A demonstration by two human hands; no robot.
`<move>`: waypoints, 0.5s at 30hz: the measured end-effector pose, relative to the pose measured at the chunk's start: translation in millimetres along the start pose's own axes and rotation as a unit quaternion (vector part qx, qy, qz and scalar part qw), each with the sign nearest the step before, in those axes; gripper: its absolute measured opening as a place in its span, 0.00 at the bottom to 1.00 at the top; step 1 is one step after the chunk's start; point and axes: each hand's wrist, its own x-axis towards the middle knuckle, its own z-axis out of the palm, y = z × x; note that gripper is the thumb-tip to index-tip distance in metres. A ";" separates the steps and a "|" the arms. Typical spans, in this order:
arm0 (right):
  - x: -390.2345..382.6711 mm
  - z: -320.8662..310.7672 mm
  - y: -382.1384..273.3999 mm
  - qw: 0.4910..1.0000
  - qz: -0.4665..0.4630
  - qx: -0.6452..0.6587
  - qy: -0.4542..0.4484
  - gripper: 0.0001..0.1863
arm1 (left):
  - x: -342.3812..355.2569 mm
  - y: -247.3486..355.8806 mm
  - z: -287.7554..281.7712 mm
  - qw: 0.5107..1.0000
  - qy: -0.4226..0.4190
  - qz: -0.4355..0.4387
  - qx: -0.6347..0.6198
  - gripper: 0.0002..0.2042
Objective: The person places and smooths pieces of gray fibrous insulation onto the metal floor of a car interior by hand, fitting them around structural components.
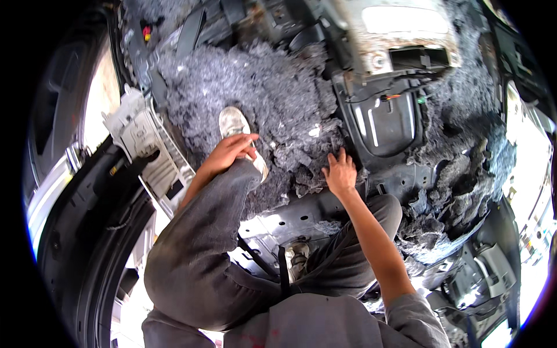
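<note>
My right hand [341,172] rests with spread fingers on the torn edge of the grey fibrous floor padding [249,81], beside the black centre console base [386,122]. It holds nothing that I can see. My left hand [232,152] lies over my left lower leg and shoe [234,123], its fingers loosely bent and partly apart, with nothing visible in them. The shoe stands on the padding. In front of my knees, the padding ends raggedly and bare metal floor [272,225] with holes shows.
A pale ribbed plastic trim piece [148,142] leans at the left door opening, near the black door sill [98,232]. Ahead right sits a worn metal housing [406,40] with loose wires [394,97]. Crumpled padding [452,197] and dark plastic parts [476,278] lie at the right.
</note>
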 end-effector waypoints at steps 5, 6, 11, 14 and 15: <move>-4.5 -12.7 21.0 0.983 -0.182 0.003 0.011 0.27 | 11.9 -18.2 -6.1 0.998 -0.021 0.020 -0.052 0.22; -3.2 -8.8 30.1 0.980 -0.191 -0.002 -0.065 0.28 | 11.7 -16.9 -6.6 0.999 -0.015 0.018 -0.028 0.21; 22.9 -13.1 44.6 0.974 -0.217 0.038 -0.049 0.14 | 11.2 -13.7 -1.5 1.000 0.000 0.018 0.012 0.20; 14.7 -43.7 32.4 0.963 -0.241 0.119 0.023 0.11 | 8.9 -12.8 1.3 0.999 0.019 0.020 0.015 0.20; 8.5 -62.3 19.9 0.956 -0.273 0.088 0.061 0.11 | 9.0 -21.0 1.6 1.000 0.022 0.021 0.005 0.20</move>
